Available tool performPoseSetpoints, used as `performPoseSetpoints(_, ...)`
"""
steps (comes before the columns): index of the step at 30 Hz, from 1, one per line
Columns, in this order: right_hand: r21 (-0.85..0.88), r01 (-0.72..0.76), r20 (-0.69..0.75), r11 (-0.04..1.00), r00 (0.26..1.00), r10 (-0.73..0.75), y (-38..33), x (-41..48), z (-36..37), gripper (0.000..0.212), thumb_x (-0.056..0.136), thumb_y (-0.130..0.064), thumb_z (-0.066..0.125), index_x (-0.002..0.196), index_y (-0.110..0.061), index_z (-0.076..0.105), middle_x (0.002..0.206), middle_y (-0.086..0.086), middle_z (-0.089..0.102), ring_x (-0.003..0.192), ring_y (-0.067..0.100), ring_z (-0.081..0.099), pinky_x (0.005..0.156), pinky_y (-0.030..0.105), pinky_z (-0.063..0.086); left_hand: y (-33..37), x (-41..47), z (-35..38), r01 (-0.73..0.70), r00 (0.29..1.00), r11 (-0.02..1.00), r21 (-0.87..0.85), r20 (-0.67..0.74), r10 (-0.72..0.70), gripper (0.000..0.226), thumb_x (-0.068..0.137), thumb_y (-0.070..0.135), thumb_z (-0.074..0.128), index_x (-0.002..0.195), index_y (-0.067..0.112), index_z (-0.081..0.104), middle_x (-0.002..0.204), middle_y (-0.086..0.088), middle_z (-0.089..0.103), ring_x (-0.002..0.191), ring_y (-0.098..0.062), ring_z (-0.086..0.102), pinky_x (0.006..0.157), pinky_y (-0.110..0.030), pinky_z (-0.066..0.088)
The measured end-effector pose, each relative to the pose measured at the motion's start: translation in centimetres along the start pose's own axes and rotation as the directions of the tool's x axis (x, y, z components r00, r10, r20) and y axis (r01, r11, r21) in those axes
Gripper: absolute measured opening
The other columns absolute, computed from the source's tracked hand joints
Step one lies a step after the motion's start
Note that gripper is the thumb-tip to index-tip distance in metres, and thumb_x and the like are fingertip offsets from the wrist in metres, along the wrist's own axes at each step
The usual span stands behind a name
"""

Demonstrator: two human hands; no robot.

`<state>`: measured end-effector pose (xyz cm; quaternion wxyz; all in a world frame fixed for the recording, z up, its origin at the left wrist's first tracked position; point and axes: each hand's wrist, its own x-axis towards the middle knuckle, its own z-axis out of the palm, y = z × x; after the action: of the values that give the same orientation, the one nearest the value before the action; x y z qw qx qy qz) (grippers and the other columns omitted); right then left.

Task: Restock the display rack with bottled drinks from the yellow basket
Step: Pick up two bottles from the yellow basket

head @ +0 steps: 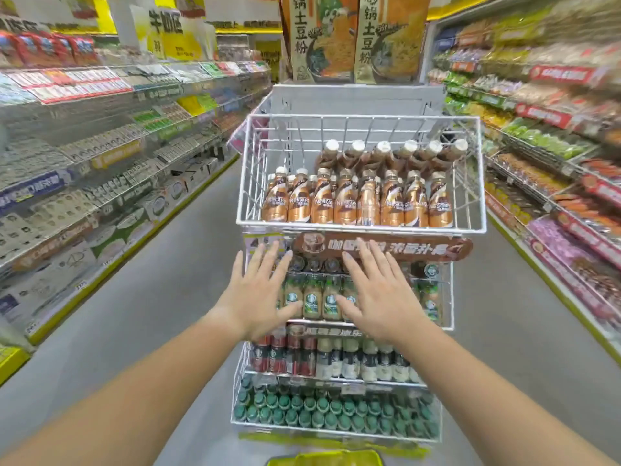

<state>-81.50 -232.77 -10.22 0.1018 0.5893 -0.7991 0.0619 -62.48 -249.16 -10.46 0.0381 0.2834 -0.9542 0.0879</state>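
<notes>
A white wire display rack (361,227) stands in the aisle straight ahead, with several tiers. Its top basket holds rows of brown Nescafe bottles (356,203). Lower tiers carry Starbucks bottles (314,299), dark and pale bottles (336,361) and green-capped bottles (336,415). My left hand (260,290) and my right hand (379,294) are both stretched out flat, fingers spread, in front of the second tier, holding nothing. Only the rim of the yellow basket (324,458) shows, at the bottom edge below the rack.
Long stocked shelves run along the left (100,163) and the right (554,163) of the aisle. Grey floor (188,264) lies on both sides of the rack. Tall noodle posters (356,35) rise behind the rack.
</notes>
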Motion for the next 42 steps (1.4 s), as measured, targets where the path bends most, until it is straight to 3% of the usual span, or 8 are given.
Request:
performPoseSetpoints(5,0.033,-0.039,0.097,0.999,0.995,0.035,-2.4,-6.3,5.9,0.08,0.1,-0.063,0.027,0.162,-0.019,0.004,0.168,0.012,-0.011,0.155,0.029,-0.011,0.126,0.047,-0.001,2.4,-4.2,5.8,-0.021,0.999,0.998,-0.064,0.033,0.023,0.098,0.082,0.078,0.006,0.16,0.019,-0.005,0.168,-0.012,-0.007,0.155,-0.032,-0.007,0.121,-0.058,-0.001)
performPoseSetpoints(12,0.064,-0.108,0.256,0.992,0.963,0.088,-2.9,-12.2,18.5,0.086,0.09,-0.064,0.018,0.159,-0.013,0.025,0.166,0.019,0.015,0.153,0.036,0.015,0.122,0.053,0.019,6.5,-7.7,18.3,-0.01,0.987,0.993,-0.121,0.16,0.029,0.101,0.08,0.077,0.005,0.161,0.017,0.004,0.168,-0.013,0.002,0.154,-0.034,0.002,0.121,-0.059,0.004)
performPoseSetpoints(17,0.125,-0.169,0.363,0.978,0.925,0.113,-2.4,-17.8,32.3,0.083,0.091,-0.063,0.029,0.154,-0.01,0.036,0.162,0.022,0.028,0.148,0.04,0.031,0.116,0.054,0.034,10.5,-10.3,32.0,0.01,0.97,0.984,-0.178,0.242,0.034,0.099,0.081,0.076,0.011,0.161,0.017,0.011,0.168,-0.012,0.011,0.154,-0.032,0.01,0.122,-0.057,0.01)
performPoseSetpoints(23,0.18,-0.302,0.521,0.936,0.836,0.17,-2.4,-26.6,51.2,0.088,0.087,-0.065,0.02,0.157,-0.014,0.031,0.164,0.018,0.023,0.151,0.037,0.023,0.119,0.052,0.026,16.3,-15.6,51.7,0.072,0.916,0.965,-0.251,0.4,0.036,0.096,0.085,0.075,0.012,0.16,0.015,0.013,0.167,-0.013,0.013,0.154,-0.033,0.011,0.122,-0.057,0.014)
performPoseSetpoints(28,0.147,-0.37,0.678,0.917,0.713,0.18,-2.5,-32.1,65.0,0.098,0.077,-0.071,0.002,0.161,-0.022,0.011,0.169,0.011,0.007,0.155,0.031,0.006,0.124,0.046,0.011,20.6,-19.2,66.3,0.244,0.81,0.938,-0.246,0.583,-0.058,0.104,0.073,0.08,-0.003,0.16,0.022,-0.002,0.169,-0.006,0.0,0.155,-0.028,-0.001,0.124,-0.052,0.005)
performPoseSetpoints(32,0.131,-0.408,0.752,0.903,0.634,0.177,-2.5,-33.4,73.0,0.084,0.091,-0.069,0.013,0.161,-0.024,0.001,0.169,0.007,0.003,0.155,0.028,0.006,0.123,0.043,0.012,23.2,-19.6,75.1,0.387,0.733,0.879,-0.279,0.671,-0.11,0.094,0.09,0.078,0.02,0.16,0.021,-0.007,0.169,-0.007,-0.001,0.155,-0.026,-0.001,0.124,-0.05,0.008)
performPoseSetpoints(37,0.165,-0.458,0.747,0.874,0.636,0.193,-2.4,-31.7,79.4,0.078,0.096,-0.065,0.039,0.156,-0.018,0.021,0.152,0.006,0.038,0.139,0.028,0.034,0.112,0.043,0.032,24.9,-18.6,82.3,0.538,0.616,0.774,-0.333,0.783,-0.09,0.099,0.09,0.077,0.032,0.159,0.023,-0.014,0.168,-0.009,0.0,0.154,-0.029,0.004,0.122,-0.05,0.017)
performPoseSetpoints(42,0.109,-0.629,0.793,0.769,0.522,0.315,-3.4,-28.2,83.0,0.067,0.093,-0.057,0.053,0.138,-0.009,0.041,0.139,0.012,0.047,0.132,0.03,0.045,0.103,0.04,0.04,25.8,-16.7,85.0,0.714,0.536,0.614,-0.337,0.827,-0.17,0.102,0.088,0.076,0.042,0.16,0.023,-0.008,0.166,-0.011,0.009,0.15,-0.032,0.023,0.116,-0.05,0.025)
